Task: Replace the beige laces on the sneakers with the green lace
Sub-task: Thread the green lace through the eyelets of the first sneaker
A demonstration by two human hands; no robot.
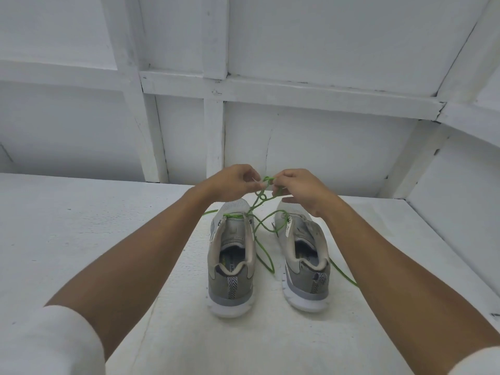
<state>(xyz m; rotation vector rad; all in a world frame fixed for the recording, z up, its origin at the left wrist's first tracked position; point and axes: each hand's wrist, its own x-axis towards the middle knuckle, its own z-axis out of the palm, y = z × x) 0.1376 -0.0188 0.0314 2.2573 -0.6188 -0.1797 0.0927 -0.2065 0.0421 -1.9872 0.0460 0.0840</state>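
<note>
Two grey sneakers stand side by side, heels toward me: the left sneaker (pixel 232 263) and the right sneaker (pixel 304 255). A green lace (pixel 266 249) crosses the lowest eyelets of the left sneaker, loops between the shoes and trails to the right. My left hand (pixel 232 182) and my right hand (pixel 299 189) are raised above the toes, close together. Both pinch the green lace where it tangles in a small loop between my fingertips. No beige lace is in view.
The shoes sit on a white surface (pixel 94 226) that stretches left and right. A white panelled wall (pixel 297 90) rises just behind it, and another white wall closes in on the right side. White sleeves cover my upper arms.
</note>
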